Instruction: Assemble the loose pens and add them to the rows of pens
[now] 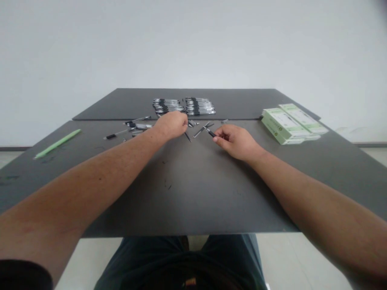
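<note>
My right hand (pixel 234 141) pinches a pen (pixel 210 132) with a dark grip section, its thin end pointing up and left. Loose slim pen parts (pixel 199 131) lie on the table just left of that pen. My left hand (pixel 173 124) is closed, knuckles up, over the table by the loose parts. A thin dark rod (pixel 188 137) shows just below its fingers; whether they hold it I cannot tell. Beyond both hands, two rows of clear pens with black grips, a left row (pixel 167 106) and a right row (pixel 200 106), lie side by side.
Several loose clear pen pieces (pixel 140 126) lie left of my left hand, with a black-gripped one (pixel 112 136) apart. A light green pen-shaped stick (pixel 57 144) rests at far left. Green and white boxes (pixel 287 125) are stacked at right. Small dark scraps (pixel 167 185) dot the grey table (pixel 193 209).
</note>
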A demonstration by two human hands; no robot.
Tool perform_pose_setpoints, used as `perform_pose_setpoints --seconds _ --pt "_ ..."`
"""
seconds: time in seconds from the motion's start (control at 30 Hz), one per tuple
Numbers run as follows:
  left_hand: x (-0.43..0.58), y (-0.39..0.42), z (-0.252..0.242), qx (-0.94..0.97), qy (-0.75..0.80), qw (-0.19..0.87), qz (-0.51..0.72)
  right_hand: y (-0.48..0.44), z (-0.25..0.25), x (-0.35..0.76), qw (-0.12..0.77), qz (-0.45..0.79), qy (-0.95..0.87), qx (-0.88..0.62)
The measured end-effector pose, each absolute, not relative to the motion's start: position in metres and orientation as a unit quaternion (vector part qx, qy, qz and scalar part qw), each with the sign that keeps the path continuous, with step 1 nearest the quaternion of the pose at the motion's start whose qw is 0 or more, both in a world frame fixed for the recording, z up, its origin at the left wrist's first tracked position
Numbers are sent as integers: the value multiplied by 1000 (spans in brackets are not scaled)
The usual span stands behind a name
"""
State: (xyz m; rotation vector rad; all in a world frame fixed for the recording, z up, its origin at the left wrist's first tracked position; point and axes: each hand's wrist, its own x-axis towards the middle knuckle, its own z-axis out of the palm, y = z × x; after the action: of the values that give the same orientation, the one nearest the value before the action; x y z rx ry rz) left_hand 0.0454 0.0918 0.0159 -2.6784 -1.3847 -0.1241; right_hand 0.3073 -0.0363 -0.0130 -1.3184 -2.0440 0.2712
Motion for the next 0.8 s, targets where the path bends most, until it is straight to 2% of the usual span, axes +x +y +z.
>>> perform_pose_setpoints --seconds 0.3,0.8 --pt "61 85 11 -882 -461 89 22 -37 -12 304 335 108 -798 -489" --pt "61 91 9 -890 -446 96 -4 -38 -9 301 328 133 -799 -487"
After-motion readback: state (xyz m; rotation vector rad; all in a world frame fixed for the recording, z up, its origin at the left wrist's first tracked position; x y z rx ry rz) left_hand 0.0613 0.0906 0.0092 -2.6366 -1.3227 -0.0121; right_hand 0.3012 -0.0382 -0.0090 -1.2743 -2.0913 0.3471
